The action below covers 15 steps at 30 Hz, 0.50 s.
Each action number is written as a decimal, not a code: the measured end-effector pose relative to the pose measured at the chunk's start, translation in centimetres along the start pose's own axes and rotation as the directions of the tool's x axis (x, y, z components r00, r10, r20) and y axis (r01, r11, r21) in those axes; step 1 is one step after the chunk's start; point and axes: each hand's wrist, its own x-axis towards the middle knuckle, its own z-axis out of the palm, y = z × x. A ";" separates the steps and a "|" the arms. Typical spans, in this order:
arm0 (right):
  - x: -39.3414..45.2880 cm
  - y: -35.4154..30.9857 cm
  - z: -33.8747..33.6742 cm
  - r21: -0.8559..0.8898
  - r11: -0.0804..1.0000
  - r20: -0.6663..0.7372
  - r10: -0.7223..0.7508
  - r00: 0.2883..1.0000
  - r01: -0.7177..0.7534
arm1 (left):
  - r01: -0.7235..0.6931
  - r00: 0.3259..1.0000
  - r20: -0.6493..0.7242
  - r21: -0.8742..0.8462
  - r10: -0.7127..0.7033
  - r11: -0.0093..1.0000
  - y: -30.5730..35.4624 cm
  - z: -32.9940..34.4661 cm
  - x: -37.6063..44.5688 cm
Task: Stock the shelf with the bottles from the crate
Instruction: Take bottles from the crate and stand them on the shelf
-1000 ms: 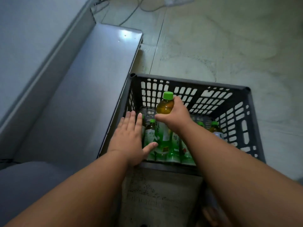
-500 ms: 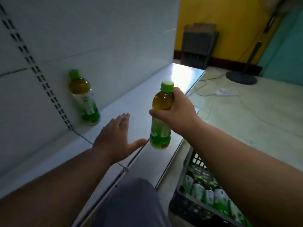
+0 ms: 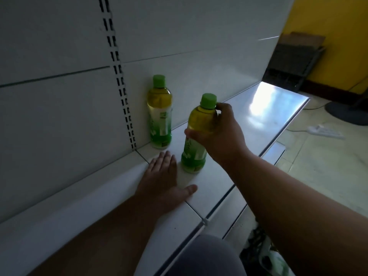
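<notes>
Green-capped bottle (image 3: 196,136), gripped by the right hand (image 3: 221,134), meets the shelf (image 3: 249,120) (left hand (image 3: 165,184) flat, fingers straight); release comes next.

Right hand (image 3: 221,134) covers the far side of the held bottle (image 3: 196,144), so most of the grip is out of sight; only thumb and one fingertip show. Can't tell if its base touches the shelf (image 3: 258,116) or sits just above. Label text on both it and the back bottle (image 3: 159,114) too blurred to read. Crate (image 3: 264,253) at bottom right mostly hidden behind the right forearm and cut by the frame edge; bottles in it are a green-white smear, no. unclear. Grey knee (image 3: 207,257) cut off at the bottom. Fan base (image 3: 346,114) cut by the right edge. Dark rack (image 3: 292,62) by the yellow wall too dim to make out.
</notes>
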 end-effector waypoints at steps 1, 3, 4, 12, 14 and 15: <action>-0.3 0.3 0.2 -0.006 1.000 0.013 0.025 1.000 -0.025 | -0.001 1.000 0.002 0.008 0.001 1.000 0.0 0.0 -0.1; -1.1 0.9 0.8 -0.073 0.996 0.048 0.051 0.998 -0.047 | 0.001 1.000 0.016 0.015 -0.001 1.000 0.0 -0.2 -0.3; -1.5 1.1 1.1 -0.099 0.994 0.053 0.056 0.997 -0.050 | 0.000 1.000 0.016 0.012 0.000 1.000 0.0 -0.2 -0.3; 2.3 1.1 3.2 -0.132 0.991 0.012 0.021 1.000 -0.019 | -0.005 1.000 0.028 0.014 0.005 1.000 -0.3 0.5 0.0; 4.2 1.0 4.2 -0.119 0.993 -0.003 0.004 1.000 -0.004 | 0.002 1.000 0.005 -0.023 -0.002 1.000 -0.1 0.4 0.0; 5.2 1.0 4.7 -0.120 0.993 -0.003 -0.002 1.000 0.002 | -0.003 1.000 -0.011 -0.029 0.003 1.000 -0.1 0.4 0.0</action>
